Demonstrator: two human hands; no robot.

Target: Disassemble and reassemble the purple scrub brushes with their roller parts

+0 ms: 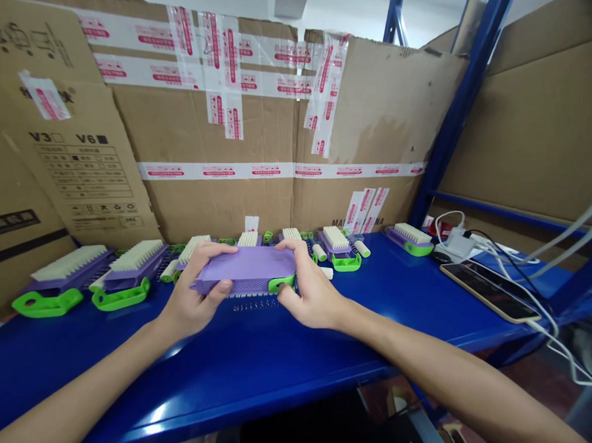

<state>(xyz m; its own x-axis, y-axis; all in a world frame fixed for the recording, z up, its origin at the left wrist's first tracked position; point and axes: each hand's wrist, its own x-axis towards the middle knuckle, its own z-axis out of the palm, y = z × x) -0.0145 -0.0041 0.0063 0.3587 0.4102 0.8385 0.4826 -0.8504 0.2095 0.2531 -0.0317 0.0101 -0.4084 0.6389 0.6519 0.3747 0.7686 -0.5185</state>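
Both hands hold one purple brush (247, 264) above the blue shelf, its flat back turned up and towards me. My left hand (197, 286) grips its left end, thumb on the near side and fingers over the top. On the right end, my right hand (312, 285) is closed around it beside a green clip (281, 284). A row of pale tips shows along the brush's lower edge; the rest of its underside is hidden. Behind it, several similar purple brushes lie with cream bristles up, among them one with a green handle piece (137, 266) at the left.
Small cream rollers (319, 252) and green parts lie along the back of the blue shelf (248, 371). Taped cardboard (221, 125) walls the back. A phone (488, 291), white cables (516, 273) and another purple brush (410, 237) are at the right, near a blue post (446, 137).
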